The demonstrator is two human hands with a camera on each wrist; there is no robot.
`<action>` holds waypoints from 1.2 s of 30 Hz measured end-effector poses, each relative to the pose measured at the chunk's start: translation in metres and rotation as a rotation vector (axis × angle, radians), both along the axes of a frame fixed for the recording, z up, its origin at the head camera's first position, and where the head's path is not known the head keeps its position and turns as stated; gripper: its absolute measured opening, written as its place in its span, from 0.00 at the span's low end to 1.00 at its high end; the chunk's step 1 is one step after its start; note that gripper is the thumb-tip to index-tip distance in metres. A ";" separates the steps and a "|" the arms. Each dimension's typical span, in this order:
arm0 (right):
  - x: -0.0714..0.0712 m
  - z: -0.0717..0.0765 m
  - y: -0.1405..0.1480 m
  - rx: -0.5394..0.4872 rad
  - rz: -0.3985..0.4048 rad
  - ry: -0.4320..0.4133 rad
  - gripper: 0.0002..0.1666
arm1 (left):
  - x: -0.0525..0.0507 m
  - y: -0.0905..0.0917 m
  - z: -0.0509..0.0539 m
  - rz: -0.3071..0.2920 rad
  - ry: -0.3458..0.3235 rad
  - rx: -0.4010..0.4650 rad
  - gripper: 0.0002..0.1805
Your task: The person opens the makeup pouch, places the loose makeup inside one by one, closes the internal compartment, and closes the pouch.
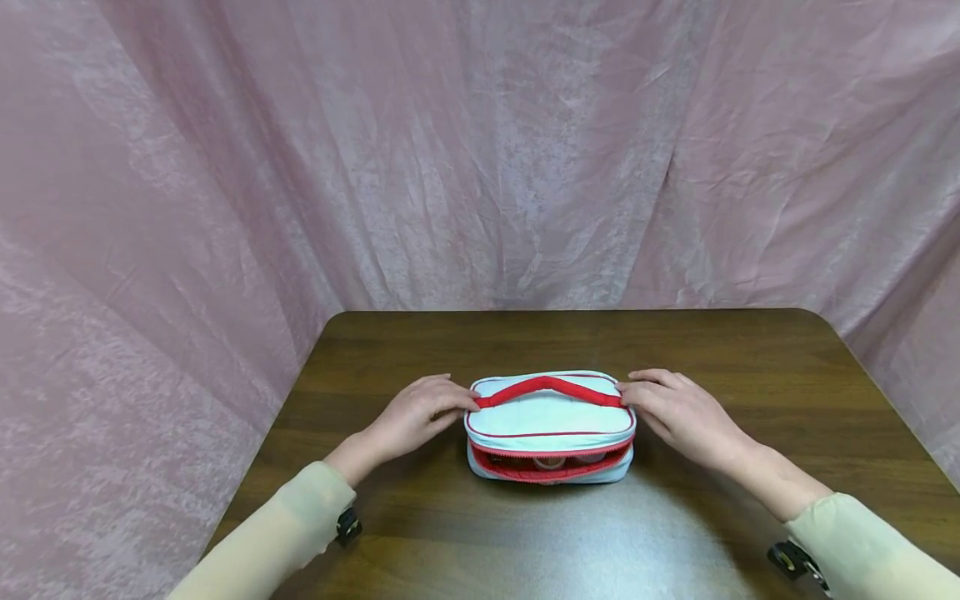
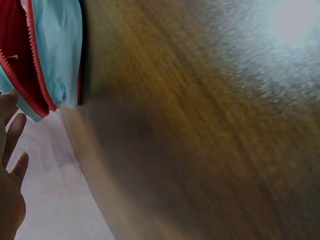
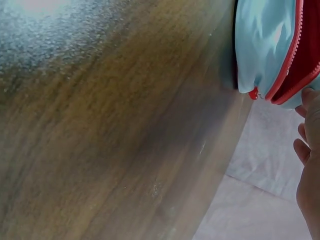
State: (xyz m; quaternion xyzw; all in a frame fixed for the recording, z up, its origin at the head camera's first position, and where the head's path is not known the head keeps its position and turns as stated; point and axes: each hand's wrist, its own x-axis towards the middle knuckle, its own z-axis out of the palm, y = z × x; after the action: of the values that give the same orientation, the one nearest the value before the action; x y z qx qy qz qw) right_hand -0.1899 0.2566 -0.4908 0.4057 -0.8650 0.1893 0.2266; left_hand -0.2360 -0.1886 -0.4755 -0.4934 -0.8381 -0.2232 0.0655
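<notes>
A light blue zip pouch (image 1: 551, 421) with red piping and a red strap handle (image 1: 547, 385) sits on the table. Its front zipper is undone, and the red-lined mouth gapes. Inside, small round items (image 1: 550, 462) partly show; their kind is unclear. My left hand (image 1: 420, 414) touches the pouch's left end near the handle's base, fingers loosely extended. At the opposite end, my right hand (image 1: 678, 412) rests its fingertips by the other handle base. The left wrist view catches the open zipper (image 2: 37, 60) beside spread fingers. In the right wrist view, a red zipper pull (image 3: 253, 93) hangs at the corner.
The brown wooden table (image 1: 390, 342) has rounded far corners. Behind it hangs a pink velvet curtain (image 1: 480, 167). Light glares off the tabletop in front of the pouch. Dark devices are strapped at both wrists, below the pale sleeves (image 1: 277, 533).
</notes>
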 end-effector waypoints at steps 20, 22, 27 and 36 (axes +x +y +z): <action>0.006 -0.004 -0.004 0.021 0.055 0.122 0.22 | 0.011 -0.003 -0.005 -0.025 0.003 -0.042 0.20; 0.006 -0.005 -0.005 0.023 0.053 0.123 0.22 | 0.011 -0.003 -0.005 -0.025 0.009 -0.044 0.20; 0.007 -0.008 -0.005 0.026 0.050 0.124 0.20 | 0.011 -0.004 -0.009 -0.034 0.027 -0.037 0.19; 0.010 -0.012 -0.005 0.001 0.037 0.102 0.23 | 0.014 -0.003 -0.011 0.010 -0.022 -0.073 0.19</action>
State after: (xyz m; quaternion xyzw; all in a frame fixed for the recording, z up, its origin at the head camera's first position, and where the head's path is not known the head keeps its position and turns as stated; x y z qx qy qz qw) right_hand -0.1798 0.2515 -0.5026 0.4309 -0.8448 0.1722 0.2666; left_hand -0.2219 -0.1920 -0.4865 -0.4886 -0.8489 -0.1975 0.0394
